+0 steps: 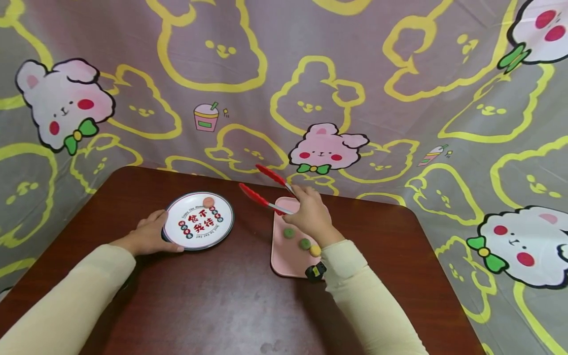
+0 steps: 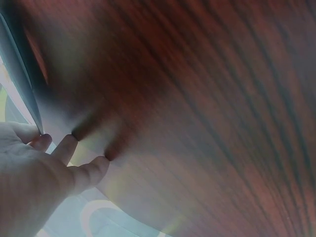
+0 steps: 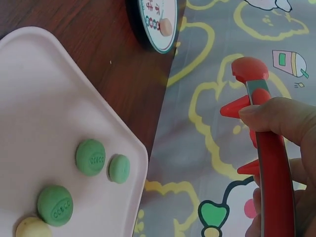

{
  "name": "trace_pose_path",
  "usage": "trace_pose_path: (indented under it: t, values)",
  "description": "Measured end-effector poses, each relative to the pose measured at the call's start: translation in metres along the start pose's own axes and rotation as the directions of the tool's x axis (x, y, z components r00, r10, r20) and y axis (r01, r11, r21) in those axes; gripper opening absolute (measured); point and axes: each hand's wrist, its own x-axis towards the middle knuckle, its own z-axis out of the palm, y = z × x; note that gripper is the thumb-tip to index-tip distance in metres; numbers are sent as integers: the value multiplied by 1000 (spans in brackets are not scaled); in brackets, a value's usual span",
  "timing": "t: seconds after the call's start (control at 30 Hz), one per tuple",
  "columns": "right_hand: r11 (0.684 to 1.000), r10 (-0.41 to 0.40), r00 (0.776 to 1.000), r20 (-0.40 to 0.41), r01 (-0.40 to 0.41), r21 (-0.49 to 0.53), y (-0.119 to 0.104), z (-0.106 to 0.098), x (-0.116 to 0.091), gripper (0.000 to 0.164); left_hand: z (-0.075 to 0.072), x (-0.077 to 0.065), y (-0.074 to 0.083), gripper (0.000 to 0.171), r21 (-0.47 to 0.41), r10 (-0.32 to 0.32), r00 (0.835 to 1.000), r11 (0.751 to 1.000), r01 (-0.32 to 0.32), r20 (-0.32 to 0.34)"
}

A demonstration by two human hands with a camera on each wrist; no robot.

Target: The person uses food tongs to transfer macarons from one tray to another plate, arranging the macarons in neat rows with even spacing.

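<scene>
At the left rim of a white round plate (image 1: pixel 195 241) with red lettering, my left hand (image 1: pixel 148 234) pinches the edge. In the left wrist view, other fingertips (image 2: pixel 106 159) of it rest on the tabletop. A small pink disc (image 1: pixel 208 202) lies near the plate's far rim. My right hand (image 1: pixel 310 214) grips metal tongs (image 1: pixel 254 194) with red tips spread apart, held above the far end of a pink tray (image 1: pixel 286 264). On the tray lie several green discs (image 3: pixel 90 157) with stamped letters and a yellow disc (image 1: pixel 315 250). Nothing shows between the tongs' tips.
Plate and tray stand apart on a dark reddish-brown wooden table (image 1: pixel 213 305). A curtain (image 1: pixel 248 113) printed with cartoon rabbits hangs close behind the table's far edge and on both sides. A small black device (image 1: pixel 315 271) sits by the right wrist, over the tray's near edge.
</scene>
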Motion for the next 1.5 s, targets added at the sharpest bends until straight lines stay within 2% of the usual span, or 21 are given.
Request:
trace_pose_path:
  t: [0.47, 1.5]
  values:
    - [1000, 7, 1000, 3, -7, 8, 12, 2, -7, 85, 1, -2, -4, 130, 22, 1, 1000, 1000, -1, -11]
    - [999, 49, 999, 22, -49, 6, 40, 2, -28, 79, 0, 0, 0, 130, 34, 17, 1000, 999, -17, -6]
